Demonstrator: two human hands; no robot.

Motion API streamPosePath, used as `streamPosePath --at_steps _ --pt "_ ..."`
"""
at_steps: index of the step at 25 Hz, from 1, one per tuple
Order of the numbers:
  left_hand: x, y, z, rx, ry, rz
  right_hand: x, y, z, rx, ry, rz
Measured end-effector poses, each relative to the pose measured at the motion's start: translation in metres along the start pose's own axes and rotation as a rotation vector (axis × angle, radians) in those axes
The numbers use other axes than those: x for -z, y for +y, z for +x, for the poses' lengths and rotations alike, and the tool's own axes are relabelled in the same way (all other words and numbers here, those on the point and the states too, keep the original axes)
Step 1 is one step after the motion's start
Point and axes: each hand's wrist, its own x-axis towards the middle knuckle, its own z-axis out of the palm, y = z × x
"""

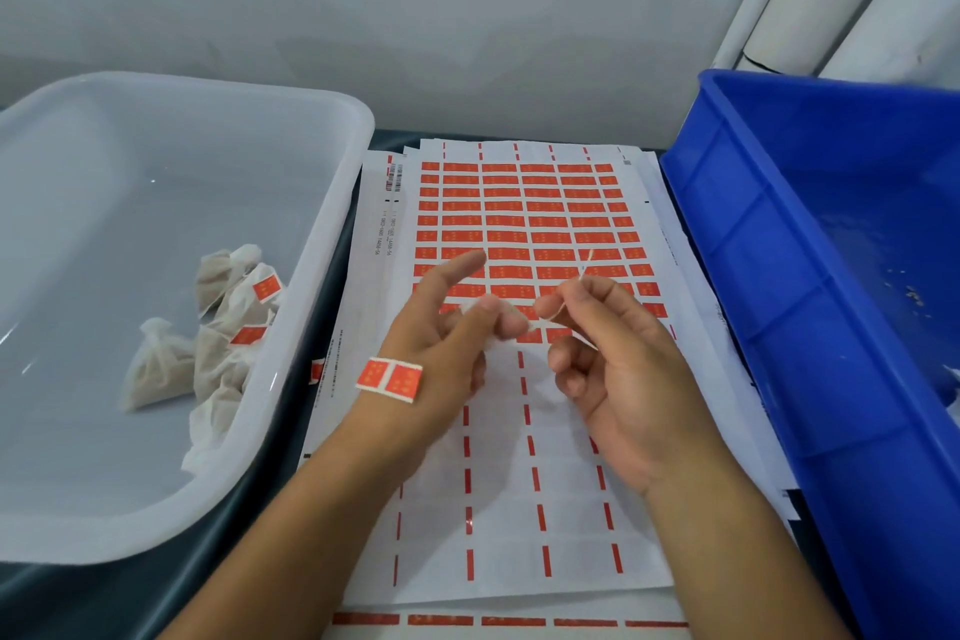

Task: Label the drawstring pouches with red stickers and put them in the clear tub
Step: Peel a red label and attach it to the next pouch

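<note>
Above the sticker sheet, both hands' fingers pinch a small pouch's drawstring between them

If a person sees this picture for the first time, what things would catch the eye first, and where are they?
Probably the sticker sheet in the centre, its far half full of red stickers and its near half already peeled. Next, the pair of red stickers stuck on the back of the left hand, beside the right hand pinching a thin string. The clear tub at left holds labelled pouches; a blue crate stands at right.
</note>
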Motion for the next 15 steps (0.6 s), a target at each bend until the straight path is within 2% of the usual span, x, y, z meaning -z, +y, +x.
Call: streamPosePath --at_steps 3,5,7,9,10,12,15 --pt "0.005 0.005 0.003 0.193 -0.038 -0.442 0.001 0.000 0.001 -0.047 -0.024 0.029" --pt "0.010 0.007 0.003 0.240 -0.136 -0.566 0.002 0.002 0.003 -0.062 0.004 -0.059" --pt "0.010 0.007 0.002 0.178 -0.197 -0.287 0.004 0.005 0.004 -0.040 0.035 -0.161" --pt "0.007 0.006 -0.002 0.033 -0.213 0.105 0.006 0.006 0.003 0.076 0.061 -0.329" --pt "0.005 0.005 -0.004 -0.036 -0.241 0.224 0.006 0.007 0.003 0.165 0.082 -0.420" --pt "0.002 0.003 -0.007 -0.101 -0.281 0.322 0.008 0.005 0.001 0.356 0.105 -0.574" --pt "0.000 -0.005 -0.004 -0.135 -0.251 0.422 0.010 0.002 -0.002 0.559 0.021 -0.712"
